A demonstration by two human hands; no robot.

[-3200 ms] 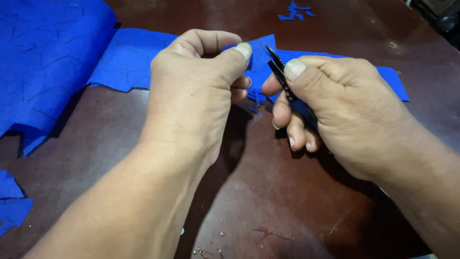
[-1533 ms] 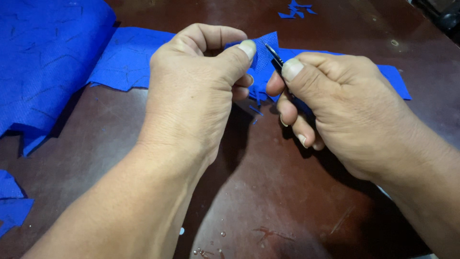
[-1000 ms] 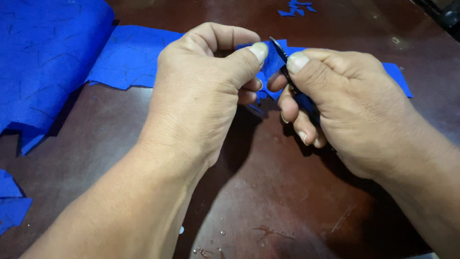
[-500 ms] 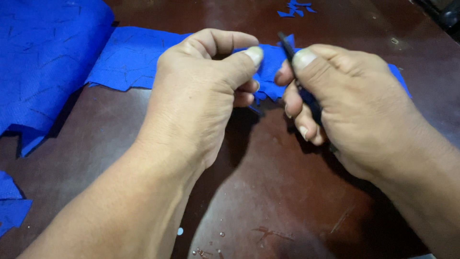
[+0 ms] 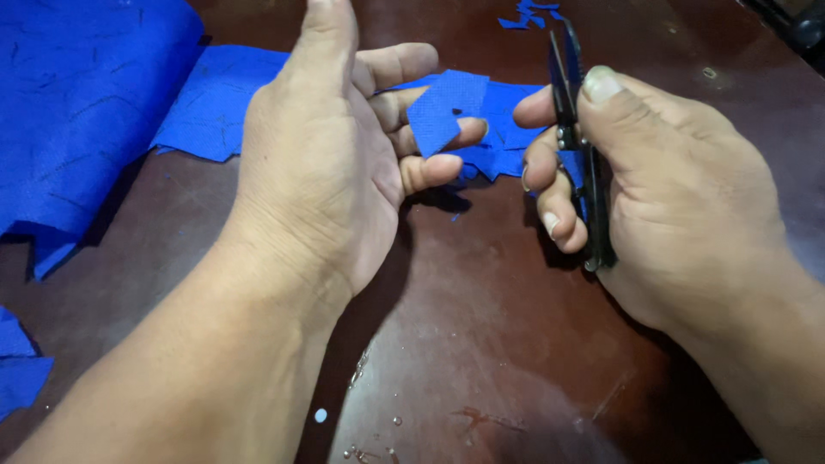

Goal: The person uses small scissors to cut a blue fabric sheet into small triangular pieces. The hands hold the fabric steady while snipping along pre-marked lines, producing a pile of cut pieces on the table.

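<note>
- Hands first: the left hand [image 5: 331,163] is spread wide open, thumb sticking straight up, palm turned toward the other hand. It's not really gripping anything.
- Small blue fabric piece [image 5: 445,110], kind of a rough square with a notch cut out of it, lies against the left hand's middle fingers [image 5: 430,133]. It looks like it's just resting on the fingertips there, not pinched.
- Right hand [image 5: 662,189] is closed around a pair of black thread snips [image 5: 577,146]. Thumb presses on one side, index and the curled fingers wrap the other.
- Snips are held nearly upright, tips pointing away from the person, blades close together as far as I can tell. They sit just beside the fabric piece but aren't touching it.
- Under both hands is a dark reddish-brown bench [image 5: 490,344], glossy, with a few tiny pale specks near the front edge.
- Behind the hands, a larger flat blue fabric sheet [image 5: 215,103] lies on the bench, running from the left across to behind the snips.
- Big bunched-up pile of the same blue fabric [image 5: 77,94] fills the far left corner.
- Few blue scraps [image 5: 526,14] sit at the far edge of the bench, and another blue offcut [image 5: 19,369] pokes in at the near left.
</note>
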